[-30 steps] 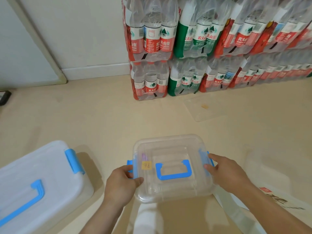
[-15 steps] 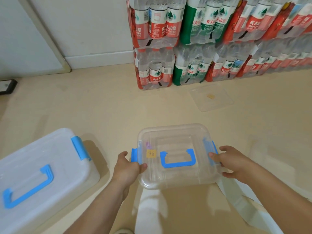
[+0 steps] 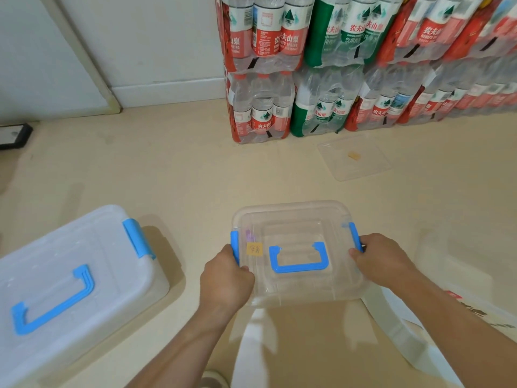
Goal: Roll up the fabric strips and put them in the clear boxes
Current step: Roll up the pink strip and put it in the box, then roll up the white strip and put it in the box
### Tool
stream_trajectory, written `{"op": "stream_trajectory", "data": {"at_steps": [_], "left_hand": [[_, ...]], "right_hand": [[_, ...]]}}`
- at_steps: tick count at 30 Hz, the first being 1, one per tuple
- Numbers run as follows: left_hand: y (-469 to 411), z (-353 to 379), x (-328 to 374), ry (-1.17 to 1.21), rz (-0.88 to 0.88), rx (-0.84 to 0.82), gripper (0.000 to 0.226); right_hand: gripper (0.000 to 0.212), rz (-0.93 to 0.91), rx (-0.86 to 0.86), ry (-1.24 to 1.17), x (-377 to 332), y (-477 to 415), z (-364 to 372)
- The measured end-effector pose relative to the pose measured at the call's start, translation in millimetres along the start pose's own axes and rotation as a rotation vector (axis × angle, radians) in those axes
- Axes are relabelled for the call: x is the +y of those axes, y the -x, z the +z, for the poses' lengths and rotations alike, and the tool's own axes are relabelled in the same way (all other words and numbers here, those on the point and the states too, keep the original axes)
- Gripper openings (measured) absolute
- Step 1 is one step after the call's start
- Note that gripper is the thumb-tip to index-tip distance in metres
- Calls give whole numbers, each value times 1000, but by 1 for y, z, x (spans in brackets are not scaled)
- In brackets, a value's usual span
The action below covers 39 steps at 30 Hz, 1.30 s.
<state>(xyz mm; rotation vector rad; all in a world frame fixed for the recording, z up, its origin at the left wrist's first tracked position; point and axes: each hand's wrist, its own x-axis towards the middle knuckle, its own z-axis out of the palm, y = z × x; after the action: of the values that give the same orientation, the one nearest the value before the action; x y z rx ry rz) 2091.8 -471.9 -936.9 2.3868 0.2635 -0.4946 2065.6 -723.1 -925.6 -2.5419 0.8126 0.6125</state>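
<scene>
Fingers of my left hand point(image 3: 226, 278) curl round the left side of the clear box point(image 3: 296, 228), right at the left clip point(image 3: 234, 246), with the thumb lying on the lid. My right hand point(image 3: 383, 261) does the same on the other side, thumb on the lid next to the right clip point(image 3: 355, 236). So both hands hold the box, 1 on each side, and it sits between them, low in front of me over the floor point(image 3: 167, 177). I cannot tell if it rests on the floor or hangs just above it.

I think the box is light. I can see through it and it looks empty. The plastic is hard but thin, so it may bend if I squeeze hard. It is smooth too, so it could slip. The sides by the clips are a good place to hold. The blue handle point(image 3: 298, 261) on the lid would work for 1 hand. The lid is on, and I think the 2 clips must flip up before anything goes in.

2 white fabric strips point(image 3: 251, 345) lie on the floor near me, 1 past the near edge of the box and 1 under my right arm. They look soft and floppy, and they are not rolled yet.
</scene>
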Motion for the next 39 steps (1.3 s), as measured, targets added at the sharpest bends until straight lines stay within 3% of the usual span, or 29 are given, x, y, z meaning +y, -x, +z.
{"op": "stream_trajectory", "data": {"at_steps": [4, 9, 14, 18, 21, 24, 26, 29, 32, 36, 39], "left_hand": [[1, -1, 1, -116, 80, 29, 10], [-11, -16, -8, -149, 132, 136, 12], [-19, -25, -18, -129, 95, 134, 9], [-6, -27, -16, -183, 277, 201, 59], [16, -33, 15, -67, 454, 206, 57], [40, -37, 59, -39, 551, 32, 44], [58, -36, 89, -120, 706, -109, 43], [82, -23, 128, -369, 985, -320, 43], [94, 2, 149, -752, 1180, -521, 45], [92, 44, 161, -1240, 1196, -688, 41], [80, 104, 158, -1322, 1090, -690, 37]], "right_hand": [[20, -42, -84, 139, -3, 2, -2], [21, -85, -98, -116, -12, 10, 18], [30, -139, -59, -258, -25, 15, 33], [51, 19, -95, -508, -22, 23, 18], [35, 113, -102, -697, 10, 34, -9], [26, 181, -123, -673, 64, 55, -27], [27, 196, -129, -609, 101, 69, -26], [40, 176, -136, -474, 148, 81, -13], [64, 137, -179, -103, 188, 84, 10], [70, 47, -130, -70, 212, 79, 46], [58, 20, -27, -73, 216, 74, 75]]}}
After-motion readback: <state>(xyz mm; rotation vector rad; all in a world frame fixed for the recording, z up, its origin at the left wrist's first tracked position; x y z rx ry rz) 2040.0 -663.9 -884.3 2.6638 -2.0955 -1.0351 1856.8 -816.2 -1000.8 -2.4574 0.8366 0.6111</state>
